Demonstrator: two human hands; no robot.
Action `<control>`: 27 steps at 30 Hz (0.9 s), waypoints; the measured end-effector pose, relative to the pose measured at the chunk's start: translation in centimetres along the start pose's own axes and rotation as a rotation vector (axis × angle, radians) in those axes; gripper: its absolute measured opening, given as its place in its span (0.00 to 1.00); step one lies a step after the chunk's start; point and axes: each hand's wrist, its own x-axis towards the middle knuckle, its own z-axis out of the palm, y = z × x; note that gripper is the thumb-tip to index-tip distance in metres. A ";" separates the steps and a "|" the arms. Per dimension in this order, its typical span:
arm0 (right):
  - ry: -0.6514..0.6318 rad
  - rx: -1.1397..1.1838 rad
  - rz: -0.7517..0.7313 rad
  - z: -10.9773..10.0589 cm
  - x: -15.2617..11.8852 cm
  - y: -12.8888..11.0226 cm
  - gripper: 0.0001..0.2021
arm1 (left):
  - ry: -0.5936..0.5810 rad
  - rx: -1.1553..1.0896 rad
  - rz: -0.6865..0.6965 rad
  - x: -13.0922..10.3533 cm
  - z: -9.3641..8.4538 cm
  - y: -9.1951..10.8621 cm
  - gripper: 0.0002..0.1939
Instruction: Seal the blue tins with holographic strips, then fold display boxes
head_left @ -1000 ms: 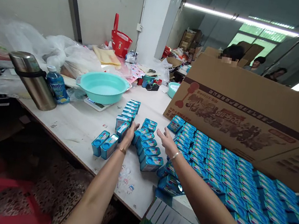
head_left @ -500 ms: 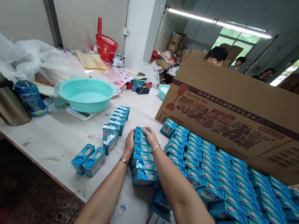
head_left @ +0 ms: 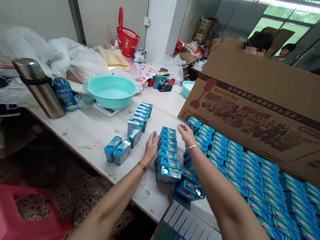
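A column of several blue tins (head_left: 167,154) stands on the white table. Just left of this column is my left hand (head_left: 151,145), empty, its fingers apart from the tins. My right hand (head_left: 186,135) is raised beyond the column's upper right, between it and the large block of blue tins (head_left: 243,171); its fingers are bent and nothing shows in them. Farther left stands a short row of blue tins (head_left: 142,117), with two tins (head_left: 117,150) side by side nearer the table's front edge.
A turquoise basin (head_left: 111,90) rests on a scale at the left, beside a blue bottle (head_left: 65,92) and a steel flask (head_left: 40,89). A large cardboard box (head_left: 266,109) stands behind the tins. People are behind it. A red stool (head_left: 24,216) is below.
Both hands have let go of the column of tins and moved apart, the left to its left side, the right up and to the right. The view has shifted.
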 end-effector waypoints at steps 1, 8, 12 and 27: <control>0.006 -0.036 -0.060 -1.2 -0.8 -0.5 0.19 | -0.003 0.030 0.046 -1.6 -1.3 0.9 0.22; -0.263 -0.394 -0.400 -0.9 -7.4 -4.7 0.11 | 0.448 0.704 0.506 -8.1 -11.2 3.5 0.47; -0.400 -0.550 -0.482 2.2 -9.3 -7.6 0.15 | 0.463 0.699 0.328 -6.2 -14.0 2.0 0.57; -0.204 -0.868 -0.290 -8.7 -20.0 3.7 0.36 | -0.210 0.349 0.007 -8.7 -14.7 0.5 0.44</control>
